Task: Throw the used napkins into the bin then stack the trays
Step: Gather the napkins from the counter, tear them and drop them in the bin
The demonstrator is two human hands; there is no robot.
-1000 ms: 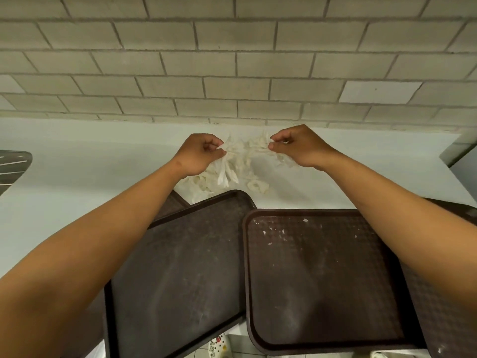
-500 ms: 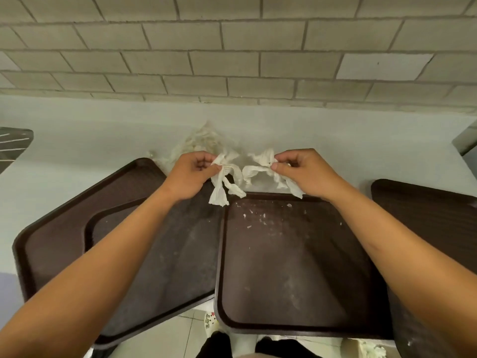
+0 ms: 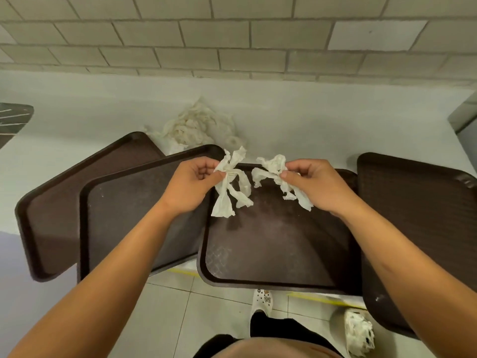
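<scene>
My left hand [image 3: 192, 182] pinches a crumpled white napkin [image 3: 231, 187] above the middle brown tray [image 3: 271, 249]. My right hand [image 3: 313, 184] pinches a second crumpled napkin [image 3: 277, 174] over the same tray. A pile of used napkins [image 3: 198, 127] lies on the counter behind the trays. Two more brown trays overlap at the left, one [image 3: 124, 202] on top of the other [image 3: 51, 202]. Another brown tray [image 3: 418, 215] lies at the right. Low at the right, a bin [image 3: 338, 324] with white napkins in it [image 3: 358, 334] stands on the floor.
The white counter [image 3: 296, 120] runs along a grey brick wall [image 3: 232, 37]. A dark object [image 3: 13, 120] sits at the far left edge. The trays overhang the counter's front edge. Below are floor tiles and my white shoe [image 3: 263, 302].
Both hands have lifted a napkin each off the pile and drawn back toward me over the middle tray. The view has tilted down, showing the floor and the bin.
</scene>
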